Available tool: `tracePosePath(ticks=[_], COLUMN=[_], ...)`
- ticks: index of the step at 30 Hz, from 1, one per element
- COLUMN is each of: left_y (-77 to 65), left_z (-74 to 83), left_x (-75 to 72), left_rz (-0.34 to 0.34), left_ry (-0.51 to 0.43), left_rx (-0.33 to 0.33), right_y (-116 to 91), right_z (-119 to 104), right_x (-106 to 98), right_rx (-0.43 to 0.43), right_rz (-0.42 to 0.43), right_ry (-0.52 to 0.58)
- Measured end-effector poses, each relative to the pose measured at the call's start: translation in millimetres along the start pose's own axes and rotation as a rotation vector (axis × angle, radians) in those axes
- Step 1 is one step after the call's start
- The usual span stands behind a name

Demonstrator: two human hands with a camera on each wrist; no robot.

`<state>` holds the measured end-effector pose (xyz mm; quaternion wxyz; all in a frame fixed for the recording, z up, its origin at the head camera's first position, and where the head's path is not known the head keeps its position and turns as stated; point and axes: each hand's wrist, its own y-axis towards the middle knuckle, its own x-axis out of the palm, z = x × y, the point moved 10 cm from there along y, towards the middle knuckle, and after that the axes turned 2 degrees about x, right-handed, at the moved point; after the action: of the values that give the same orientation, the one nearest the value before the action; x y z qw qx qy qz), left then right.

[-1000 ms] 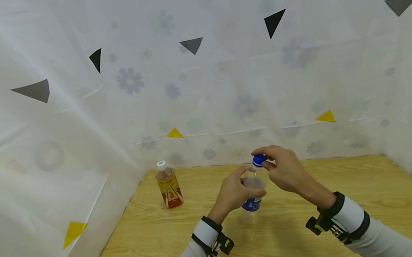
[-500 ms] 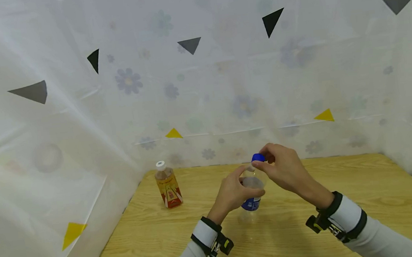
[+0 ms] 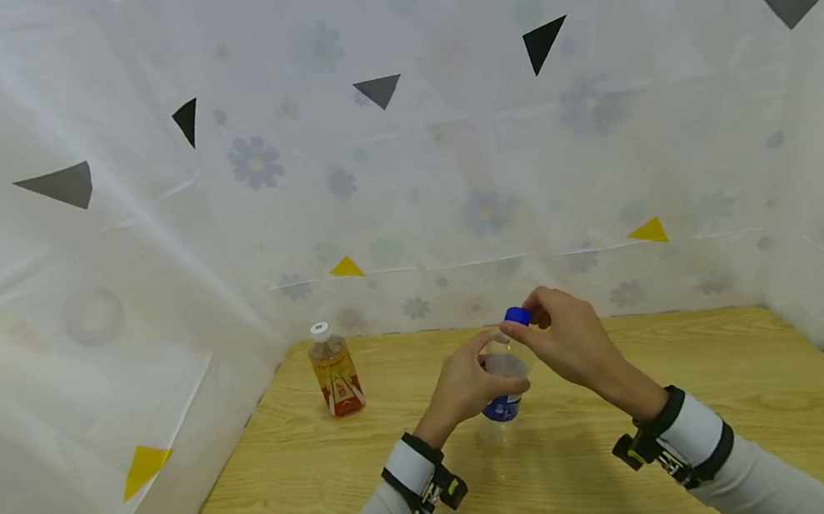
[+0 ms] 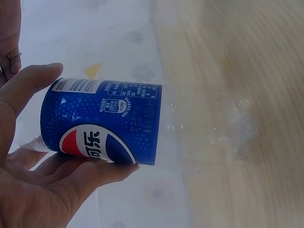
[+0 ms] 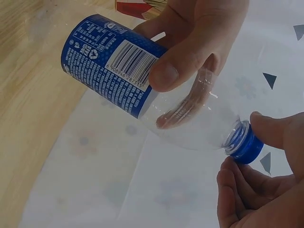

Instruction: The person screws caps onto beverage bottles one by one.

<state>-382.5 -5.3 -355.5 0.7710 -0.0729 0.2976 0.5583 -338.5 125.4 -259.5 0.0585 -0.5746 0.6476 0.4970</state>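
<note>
A clear plastic cola bottle (image 3: 502, 409) with a blue label stands upright over the table in the head view. My left hand (image 3: 466, 385) grips its upper body, thumb on one side and fingers around the other. In the left wrist view, the blue label (image 4: 102, 121) shows a red, white and blue round logo; the bottle looks empty. A blue cap (image 5: 248, 149) sits on the bottle's neck in the right wrist view. My right hand (image 3: 572, 341) pinches that cap between thumb and fingers.
A second bottle (image 3: 337, 374), with amber liquid, a yellow and red label and a white cap, stands at the table's left rear. The wooden table (image 3: 698, 394) ends at a white flowered sheet (image 3: 447, 161) behind and at the sides.
My right thumb and fingers have shifted round the blue cap; the index finger no longer lies across its top. My left hand and the bottle stay nearly in place.
</note>
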Motion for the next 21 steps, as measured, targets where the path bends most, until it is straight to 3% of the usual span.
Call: tracePosePath(ticks=[7, 21], left_y=[-0.4, 0.6], left_z=[-0.2, 3.7], left_x=[0.7, 1.0], left_rz=[-0.004, -0.004], left_ry=[0.010, 0.026], left_rx=[-0.030, 0.007], right_y=[0, -1], right_z=[1, -20], right_x=[5, -2], right_rx=[0.066, -0.078], right_rz=[-0.103, -0.137], right_ry=[-0.026, -0.040])
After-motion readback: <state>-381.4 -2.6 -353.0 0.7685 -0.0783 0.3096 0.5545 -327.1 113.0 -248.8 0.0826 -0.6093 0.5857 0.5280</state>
